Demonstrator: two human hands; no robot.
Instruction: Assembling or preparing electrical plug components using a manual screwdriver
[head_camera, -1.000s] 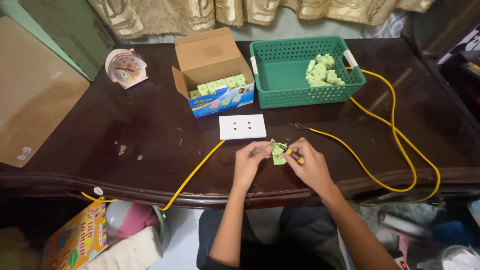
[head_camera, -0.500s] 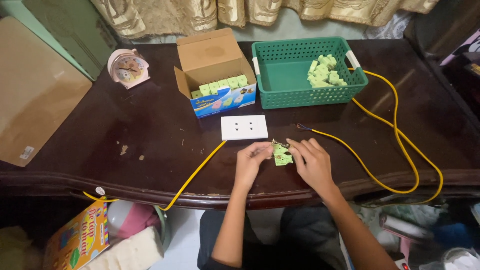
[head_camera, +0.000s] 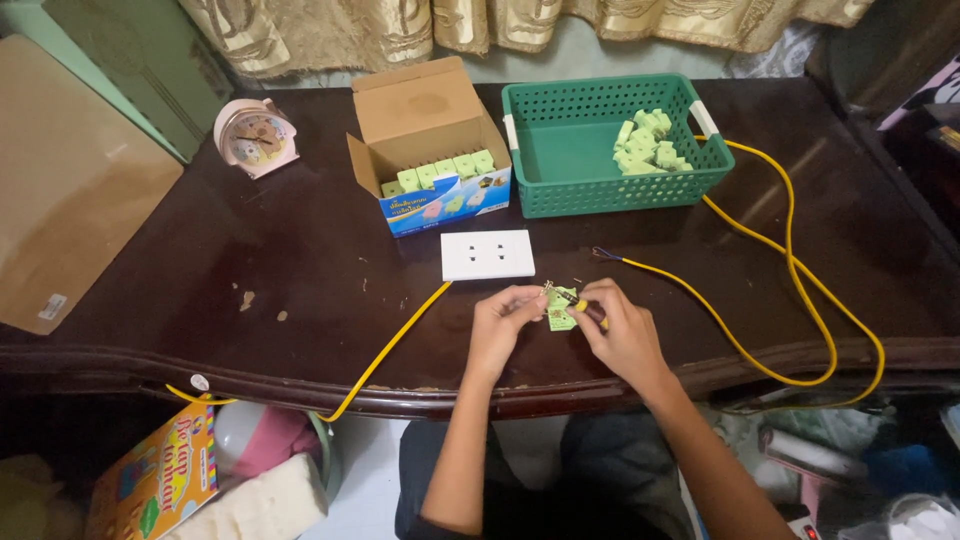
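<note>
My left hand (head_camera: 503, 322) pinches a small light-green plastic part (head_camera: 561, 307) at the near edge of the dark wooden table (head_camera: 300, 260). My right hand (head_camera: 622, 335) holds a small yellow-handled screwdriver (head_camera: 590, 311) against the same part. A white double socket plate (head_camera: 487, 254) lies just beyond my hands, with a yellow cable (head_camera: 385, 350) running from it over the table's front edge. More light-green parts fill a row in an open cardboard box (head_camera: 432, 150) and lie piled in a green plastic basket (head_camera: 600, 160).
A second yellow cable (head_camera: 800, 290) loops across the right side of the table from the basket. A pink alarm clock (head_camera: 254, 138) stands at the back left. A brown board (head_camera: 70, 190) leans at the left. Bags and a colourful box (head_camera: 160, 480) lie under the table.
My hands have stayed at the table's front edge with the green part. The screwdriver tip has shifted slightly on the part; the camera has tilted a little.
</note>
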